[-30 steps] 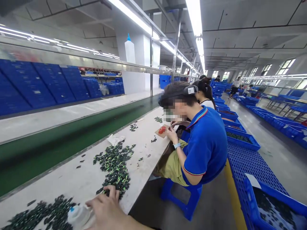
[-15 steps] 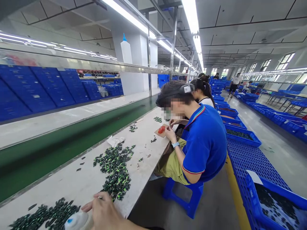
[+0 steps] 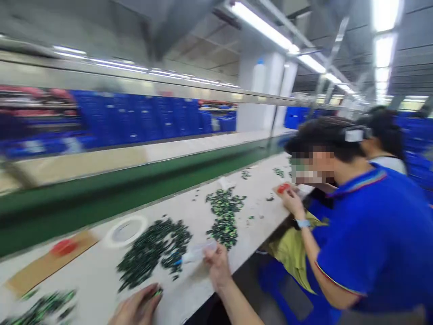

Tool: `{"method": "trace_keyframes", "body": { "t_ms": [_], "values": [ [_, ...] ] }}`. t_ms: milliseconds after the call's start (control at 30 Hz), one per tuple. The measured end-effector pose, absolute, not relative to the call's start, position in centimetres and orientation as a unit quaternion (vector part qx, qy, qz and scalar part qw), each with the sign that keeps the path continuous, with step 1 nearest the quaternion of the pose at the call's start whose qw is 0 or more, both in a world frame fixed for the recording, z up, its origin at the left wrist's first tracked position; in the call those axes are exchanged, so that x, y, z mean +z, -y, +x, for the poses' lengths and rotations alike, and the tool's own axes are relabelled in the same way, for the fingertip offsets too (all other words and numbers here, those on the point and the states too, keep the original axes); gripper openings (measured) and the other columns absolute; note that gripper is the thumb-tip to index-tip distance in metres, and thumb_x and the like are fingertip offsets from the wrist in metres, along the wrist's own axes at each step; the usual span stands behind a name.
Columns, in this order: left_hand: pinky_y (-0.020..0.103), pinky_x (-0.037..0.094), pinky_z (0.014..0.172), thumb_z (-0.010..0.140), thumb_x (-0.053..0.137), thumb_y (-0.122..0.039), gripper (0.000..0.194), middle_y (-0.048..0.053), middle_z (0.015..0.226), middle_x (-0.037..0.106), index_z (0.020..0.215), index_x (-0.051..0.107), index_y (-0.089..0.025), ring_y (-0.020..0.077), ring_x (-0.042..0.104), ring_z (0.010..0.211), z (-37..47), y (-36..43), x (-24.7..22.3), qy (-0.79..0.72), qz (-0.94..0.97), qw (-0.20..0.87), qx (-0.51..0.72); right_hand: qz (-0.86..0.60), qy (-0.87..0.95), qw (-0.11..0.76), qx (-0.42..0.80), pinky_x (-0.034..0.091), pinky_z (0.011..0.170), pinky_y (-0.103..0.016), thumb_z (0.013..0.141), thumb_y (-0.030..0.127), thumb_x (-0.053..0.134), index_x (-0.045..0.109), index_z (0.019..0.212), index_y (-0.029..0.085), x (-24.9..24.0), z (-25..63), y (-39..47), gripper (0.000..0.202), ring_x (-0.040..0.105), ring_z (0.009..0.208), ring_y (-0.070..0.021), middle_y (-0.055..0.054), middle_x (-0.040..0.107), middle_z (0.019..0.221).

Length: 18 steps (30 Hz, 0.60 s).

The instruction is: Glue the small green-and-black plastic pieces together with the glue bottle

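My left hand (image 3: 135,308) is at the bottom edge, its fingers pinched around a small dark-green piece (image 3: 157,293) with a bright green spot. To its right, my right hand (image 3: 218,266) grips a white squeeze bottle (image 3: 199,251) with a blue nozzle, tilted so the tip points left. Just beyond both hands lies a pile of dark-green pieces (image 3: 152,248) on the white table (image 3: 189,293). Farther along the table, another pile of pieces (image 3: 225,214) shows more bright green. The view is smeared by motion, so fine detail is lost.
A white ring-shaped roll (image 3: 126,231) and a cardboard sheet (image 3: 50,266) with a red item (image 3: 64,247) lie to the left. A green belt (image 3: 111,198) runs behind the table. Close on the right sits a co-worker in a blue shirt (image 3: 382,239), handling a red item.
My view has swung left, so the co-worker and piles sit farther right. My left hand has come into view with a piece. My right hand still holds the bottle, now seen more fully.
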<state>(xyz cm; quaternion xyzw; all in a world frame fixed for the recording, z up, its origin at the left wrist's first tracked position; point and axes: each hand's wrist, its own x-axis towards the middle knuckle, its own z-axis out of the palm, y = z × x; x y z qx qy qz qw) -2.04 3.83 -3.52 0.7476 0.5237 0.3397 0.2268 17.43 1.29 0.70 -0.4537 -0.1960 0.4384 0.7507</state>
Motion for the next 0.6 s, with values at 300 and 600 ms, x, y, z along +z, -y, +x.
{"method": "trace_keyframes", "body": {
  "t_ms": [300, 600],
  "values": [
    [0.035, 0.058, 0.068, 0.077, 0.062, -0.029, 0.012, 0.004, 0.071, 0.073, 0.079, 0.072, -0.023, 0.0227, 0.069, 0.070, -0.8, -3.5, -1.9, -0.547, 0.663, 0.219, 0.462, -0.544, 0.360, 0.649, 0.392, 0.041, 0.049, -0.025, 0.064, 0.051, 0.071, 0.060, 0.064, 0.017, 0.8, 17.4, -2.3, 0.036, 0.051, 0.051, -0.0136, 0.000, 0.059, 0.056],
    [0.037, 0.054, 0.079, 0.074, 0.069, -0.015, 0.015, 0.004, 0.082, 0.074, 0.087, 0.073, -0.022, 0.0217, 0.068, 0.083, -0.7, -3.6, -2.1, -0.559, 0.652, 0.243, 0.451, -0.598, 0.424, 0.590, 0.337, 0.043, 0.050, -0.025, 0.073, 0.058, 0.062, 0.055, 0.069, 0.019, 0.7, 16.6, -2.7, 0.040, 0.052, 0.054, -0.0147, 0.001, 0.059, 0.060]
  ]
}}
